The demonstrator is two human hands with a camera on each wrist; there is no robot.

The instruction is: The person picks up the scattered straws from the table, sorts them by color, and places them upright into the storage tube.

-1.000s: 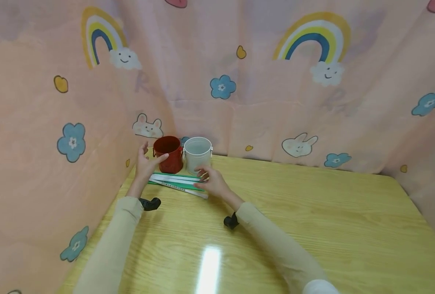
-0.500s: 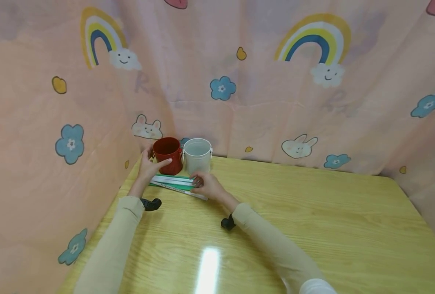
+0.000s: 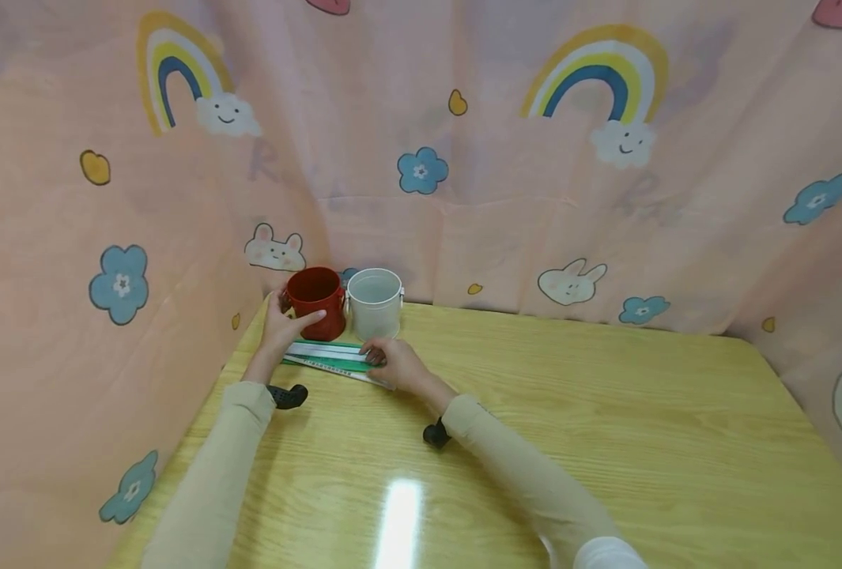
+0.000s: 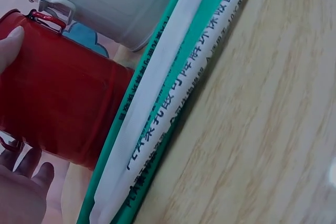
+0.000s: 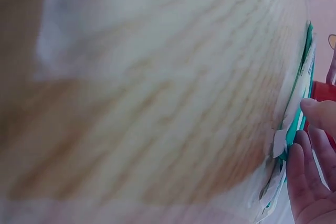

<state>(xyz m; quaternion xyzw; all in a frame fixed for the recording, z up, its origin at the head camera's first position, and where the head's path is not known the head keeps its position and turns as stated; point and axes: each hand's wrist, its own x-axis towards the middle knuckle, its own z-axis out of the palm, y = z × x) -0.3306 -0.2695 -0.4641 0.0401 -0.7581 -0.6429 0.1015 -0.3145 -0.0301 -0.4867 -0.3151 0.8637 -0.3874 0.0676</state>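
Red bucket [image 4: 65,93] and straws [image 4: 149,80], each now in a hand's hold.
Over the past second the left hand [image 3: 278,328] has closed in on the red bucket, its span wide, thumb across the front wall and fingers at the left side; how firmly it presses, I cannot tell. The right hand [image 3: 402,367] has gone from loosely poised to a narrow pinch at the straws' right end. The straws lie on the table [image 3: 570,411], just in front of the red bucket and white bucket [image 3: 375,318]. Reaching seems to have given way to gripping.
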